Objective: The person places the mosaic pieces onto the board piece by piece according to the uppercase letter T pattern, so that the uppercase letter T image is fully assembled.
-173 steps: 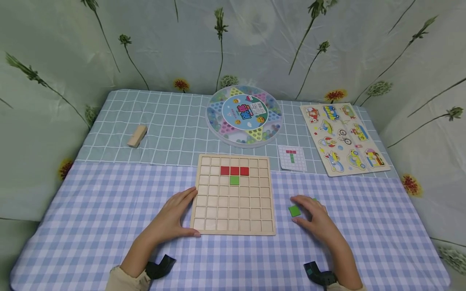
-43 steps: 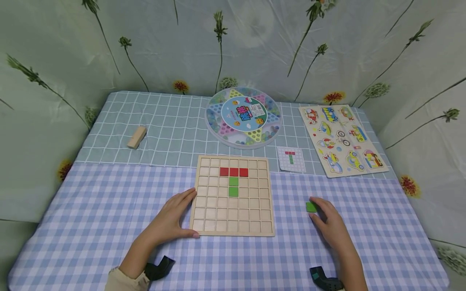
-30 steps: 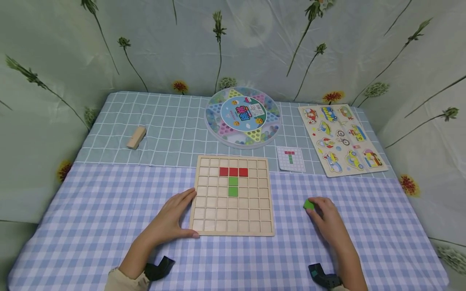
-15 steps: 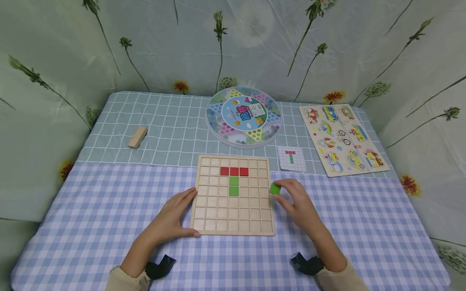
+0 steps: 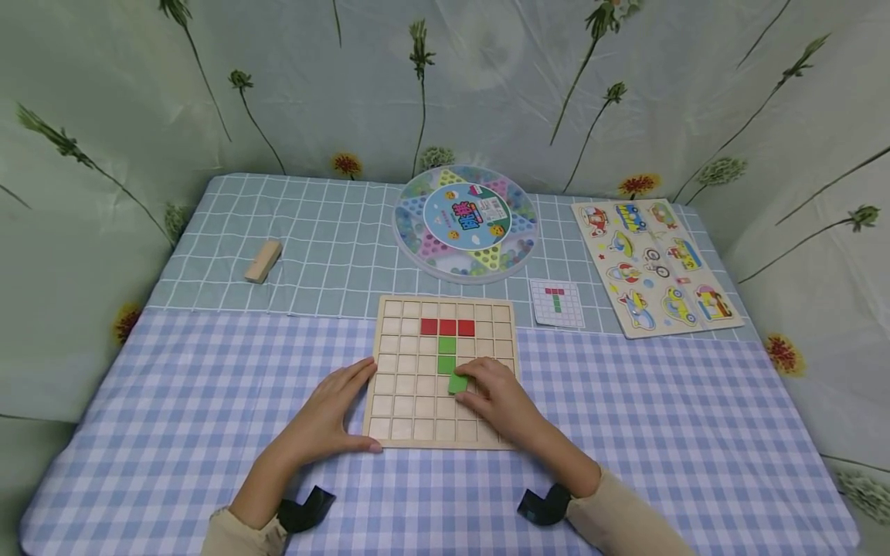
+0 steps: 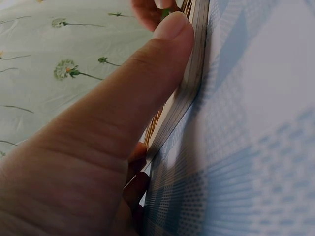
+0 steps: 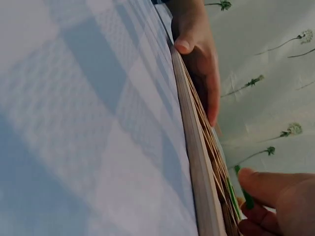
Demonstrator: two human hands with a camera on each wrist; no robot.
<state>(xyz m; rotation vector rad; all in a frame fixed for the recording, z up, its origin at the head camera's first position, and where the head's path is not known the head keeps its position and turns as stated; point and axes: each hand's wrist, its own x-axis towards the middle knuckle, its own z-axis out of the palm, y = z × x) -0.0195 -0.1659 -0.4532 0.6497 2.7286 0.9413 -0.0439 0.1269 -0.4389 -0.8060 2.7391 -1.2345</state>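
A wooden grid board (image 5: 406,405) lies on the checked cloth, with three red tiles (image 5: 448,328) in a row and two green tiles (image 5: 446,355) below the middle one. My left hand (image 5: 327,417) rests against the board's left edge, fingers extended, thumb at the near left corner. Between thumb and fingers, my right hand (image 5: 504,398) pinches another green tile (image 5: 456,384), just below and right of the lower placed green one. In the right wrist view this green tile (image 7: 245,189) looks tilted over the board; whether it touches the board I cannot tell.
A pattern card (image 5: 557,303) with a red and green T lies right of the board's far corner. Behind stands a round marble game box (image 5: 466,220). A vehicle puzzle board (image 5: 653,266) is at the far right, a small wooden block (image 5: 263,261) at the far left.
A second green tile has joined the first on the board. My right hand picked a further green tile off the cloth at right and carried it left over the board. The left hand stayed put.
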